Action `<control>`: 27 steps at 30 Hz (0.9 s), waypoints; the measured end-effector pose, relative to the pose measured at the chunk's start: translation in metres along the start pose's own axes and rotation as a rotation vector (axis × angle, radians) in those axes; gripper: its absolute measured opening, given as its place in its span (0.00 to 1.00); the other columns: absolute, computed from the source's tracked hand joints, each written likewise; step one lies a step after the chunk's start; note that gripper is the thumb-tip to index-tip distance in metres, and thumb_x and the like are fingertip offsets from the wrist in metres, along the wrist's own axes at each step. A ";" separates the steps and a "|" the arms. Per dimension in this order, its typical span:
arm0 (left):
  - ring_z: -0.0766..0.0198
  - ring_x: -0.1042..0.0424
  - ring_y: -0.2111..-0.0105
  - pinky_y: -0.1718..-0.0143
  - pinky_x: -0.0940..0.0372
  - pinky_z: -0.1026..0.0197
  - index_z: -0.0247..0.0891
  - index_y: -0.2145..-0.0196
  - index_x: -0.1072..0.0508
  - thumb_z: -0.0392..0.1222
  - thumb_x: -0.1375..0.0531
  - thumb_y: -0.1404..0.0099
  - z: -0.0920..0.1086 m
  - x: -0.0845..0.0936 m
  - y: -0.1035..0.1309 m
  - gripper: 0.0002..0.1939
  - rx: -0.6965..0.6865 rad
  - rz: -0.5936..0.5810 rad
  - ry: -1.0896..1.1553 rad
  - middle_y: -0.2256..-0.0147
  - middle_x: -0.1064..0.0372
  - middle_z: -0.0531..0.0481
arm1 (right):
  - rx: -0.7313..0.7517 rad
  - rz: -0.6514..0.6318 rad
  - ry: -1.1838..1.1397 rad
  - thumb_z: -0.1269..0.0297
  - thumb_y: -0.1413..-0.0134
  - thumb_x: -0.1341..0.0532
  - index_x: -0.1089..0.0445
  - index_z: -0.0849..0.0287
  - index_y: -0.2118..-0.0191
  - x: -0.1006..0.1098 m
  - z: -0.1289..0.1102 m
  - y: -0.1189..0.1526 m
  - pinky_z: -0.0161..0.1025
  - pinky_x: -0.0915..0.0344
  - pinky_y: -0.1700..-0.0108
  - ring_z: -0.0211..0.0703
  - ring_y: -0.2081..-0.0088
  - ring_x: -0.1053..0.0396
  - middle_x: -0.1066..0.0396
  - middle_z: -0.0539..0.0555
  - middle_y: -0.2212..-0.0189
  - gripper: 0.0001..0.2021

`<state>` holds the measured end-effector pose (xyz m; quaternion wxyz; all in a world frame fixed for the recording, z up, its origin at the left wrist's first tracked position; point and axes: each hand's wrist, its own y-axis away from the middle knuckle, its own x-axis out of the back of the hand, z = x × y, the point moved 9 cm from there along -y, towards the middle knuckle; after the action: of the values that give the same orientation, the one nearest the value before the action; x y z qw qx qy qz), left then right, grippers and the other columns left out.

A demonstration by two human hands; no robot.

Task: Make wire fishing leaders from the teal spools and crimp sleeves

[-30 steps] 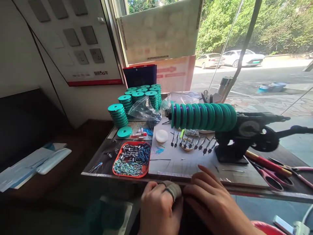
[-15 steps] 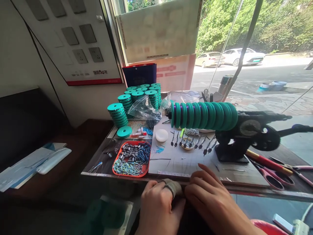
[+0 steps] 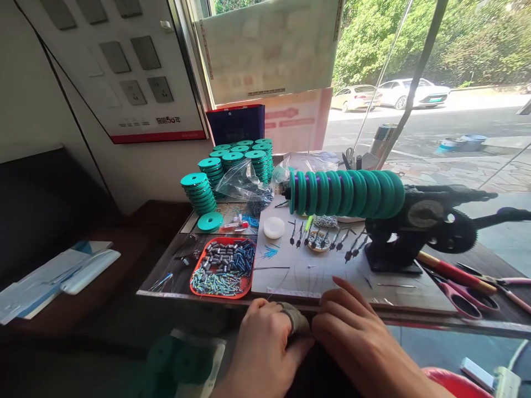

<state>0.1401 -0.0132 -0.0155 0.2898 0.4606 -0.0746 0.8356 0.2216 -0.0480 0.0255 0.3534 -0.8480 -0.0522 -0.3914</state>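
Observation:
My left hand (image 3: 265,342), with a greyish wrap around one finger, is closed just below the table's front edge. Close beside it, my right hand (image 3: 357,334) is curled with its fingertips pressed together and the index finger slightly raised. Whatever they pinch is hidden behind the fingers. Beyond them lies a pale board (image 3: 290,276) bearing a row of small dark pieces with thin stems (image 3: 340,240), a white round lid (image 3: 274,227) and a small dish of beads (image 3: 318,241). Left of the board, a red tray (image 3: 250,287) holds metal cylinders and blue and pale small parts.
At the right, a black hand-cranked device (image 3: 392,260) carries a row of green spools (image 3: 346,193). Scissors (image 3: 462,301) and pliers (image 3: 512,293) lie beyond it. Stacks of green spools (image 3: 199,193) and a clear plastic bag (image 3: 240,179) stand at the back left.
Both hands stay together at the table edge. My left hand's wrist has swung slightly left and its fingers have shifted a little; the view has tilted slightly. Nothing on the table has moved.

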 end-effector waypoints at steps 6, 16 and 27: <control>0.67 0.36 0.69 0.58 0.50 0.59 0.36 0.78 0.34 0.39 0.42 0.43 0.003 0.007 0.001 0.08 -0.033 0.086 -0.007 0.74 0.33 0.57 | -0.022 -0.054 -0.020 0.76 0.47 0.49 0.39 0.63 0.73 -0.006 0.004 0.002 0.34 0.61 0.42 0.30 0.66 0.47 0.42 0.48 0.75 0.07; 0.63 0.34 0.65 0.53 0.51 0.55 0.42 0.74 0.28 0.40 0.37 0.49 -0.001 0.008 0.000 0.04 0.012 0.073 -0.054 0.69 0.29 0.56 | -0.066 -0.145 -0.012 0.75 0.45 0.50 0.39 0.63 0.73 -0.014 0.008 0.001 0.36 0.58 0.42 0.31 0.66 0.47 0.41 0.48 0.75 0.08; 0.63 0.34 0.66 0.51 0.51 0.53 0.37 0.77 0.31 0.41 0.40 0.44 0.002 0.008 0.000 0.07 -0.024 0.089 -0.112 0.73 0.31 0.53 | -0.078 -0.138 -0.073 0.76 0.47 0.49 0.39 0.62 0.73 -0.015 0.008 0.001 0.34 0.60 0.43 0.31 0.66 0.48 0.41 0.47 0.75 0.07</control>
<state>0.1386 -0.0103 -0.0080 0.2533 0.4994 -0.1214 0.8196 0.2167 -0.0414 0.0109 0.2901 -0.8692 -0.1080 -0.3856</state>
